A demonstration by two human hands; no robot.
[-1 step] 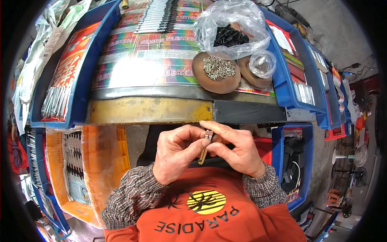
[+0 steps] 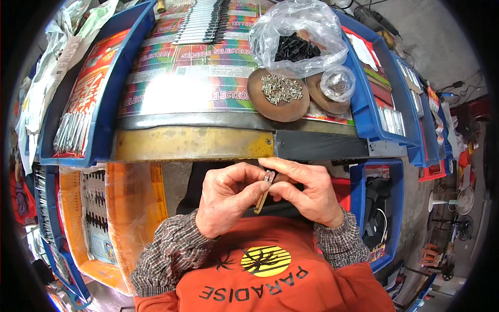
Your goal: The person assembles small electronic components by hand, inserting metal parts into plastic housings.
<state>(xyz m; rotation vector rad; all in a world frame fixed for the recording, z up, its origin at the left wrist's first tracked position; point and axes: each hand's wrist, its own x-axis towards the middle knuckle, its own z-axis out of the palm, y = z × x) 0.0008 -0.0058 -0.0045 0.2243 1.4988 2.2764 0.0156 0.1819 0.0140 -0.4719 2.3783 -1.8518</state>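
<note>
Just in front of the table edge, my left hand (image 2: 224,196) pinches a slim metal piece (image 2: 261,203) between thumb and forefinger. The piece has a silvery upper end and a narrow brass-coloured strip slanting down toward my apron. My right hand (image 2: 311,191) closes on its upper end from the other side, with the forefinger over the top and the thumb beside it. Fingers cover part of the piece, so its exact kind cannot be told. Beyond the hands, a brown round dish (image 2: 275,112) on the table carries a heap of small silvery rivet-like parts (image 2: 281,89).
A clear plastic bag (image 2: 332,52) of black parts lies behind the dish. Rows of metal strips (image 2: 201,21) lie at the back. Blue trays (image 2: 104,112) flank the table. An orange-lined crate (image 2: 132,208) stands low left, a blue bin (image 2: 357,208) low right.
My right hand's fingers have come down very slightly, and the metal piece's lower end has shifted a little to the left. All else looks the same.
</note>
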